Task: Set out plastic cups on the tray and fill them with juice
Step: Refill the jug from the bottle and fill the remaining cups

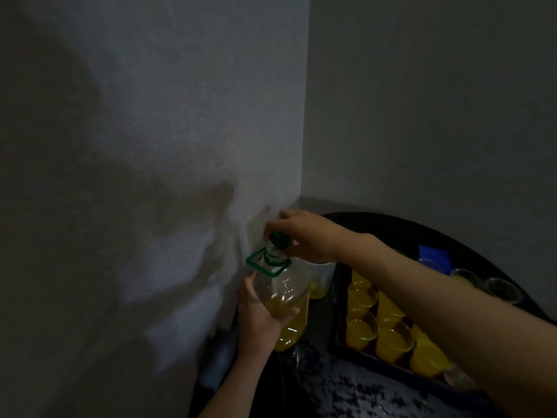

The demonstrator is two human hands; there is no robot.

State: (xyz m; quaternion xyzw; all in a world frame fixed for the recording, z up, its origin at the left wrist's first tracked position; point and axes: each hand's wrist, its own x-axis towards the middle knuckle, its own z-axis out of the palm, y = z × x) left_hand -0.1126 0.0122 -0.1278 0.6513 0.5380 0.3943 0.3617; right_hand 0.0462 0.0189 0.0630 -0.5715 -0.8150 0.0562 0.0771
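Note:
A clear plastic juice bottle (pixel 287 306) with a green carry handle, partly full of yellow juice, stands tilted near the wall corner. My left hand (pixel 259 315) grips its body from the left. My right hand (pixel 304 233) curls round the green cap (pixel 278 238) on its neck. To the right, a dark tray (pixel 339 342) carries several clear plastic cups filled with yellow juice (pixel 360 330). My right forearm hides part of the tray.
A pale wall fills the left and meets another wall at the corner. A clear container (pixel 322 279) stands behind the bottle. Empty cups (pixel 500 289) and a blue object (pixel 434 253) lie at the far right on the dark round table (pixel 391 220). A speckled cloth (pixel 346 390) covers the near part.

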